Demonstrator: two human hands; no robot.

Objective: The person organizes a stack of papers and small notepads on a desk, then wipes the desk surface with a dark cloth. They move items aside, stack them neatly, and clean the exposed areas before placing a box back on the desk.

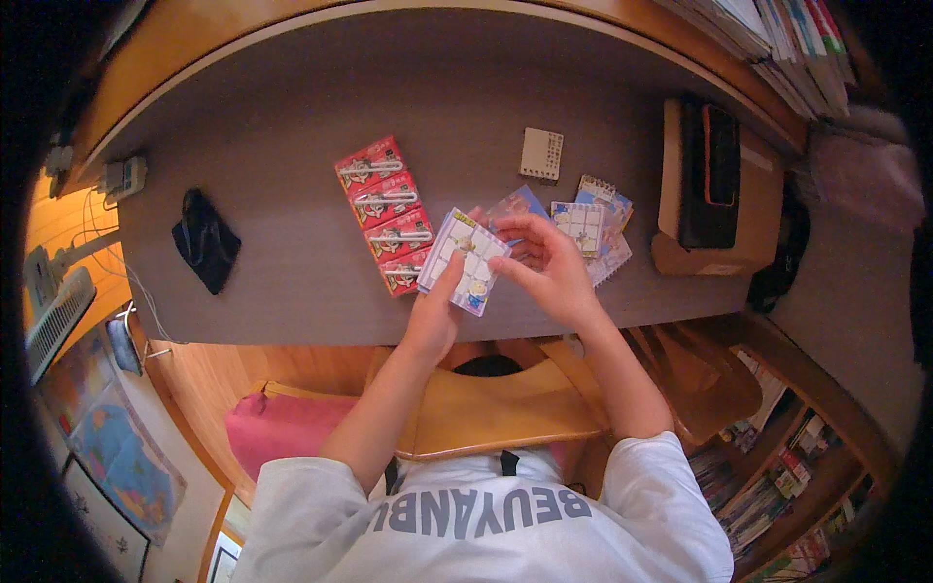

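My left hand [436, 310] grips a small stack of square illustrated note pads [470, 262], thumb on top. My right hand [547, 266] touches the stack's right edge with its thumb, its fingers curled behind. Left of the stack, several red printed packs [379, 211] with white stick-like pieces lie in a slanting row. Beyond my right hand lie a blue illustrated sheet or cover [519, 206], a square pad [578, 226] and spiral notebooks [609, 197], overlapping. A cream spiral notepad [541, 154] lies apart, farther back.
A dark cloth or pouch [206, 242] lies at the left, near a white power adapter [125, 177] with cables. At the right, a cardboard box [758, 197] carries a black case [711, 182]. A wooden chair back [503, 415] stands before my body; books stand at the upper right.
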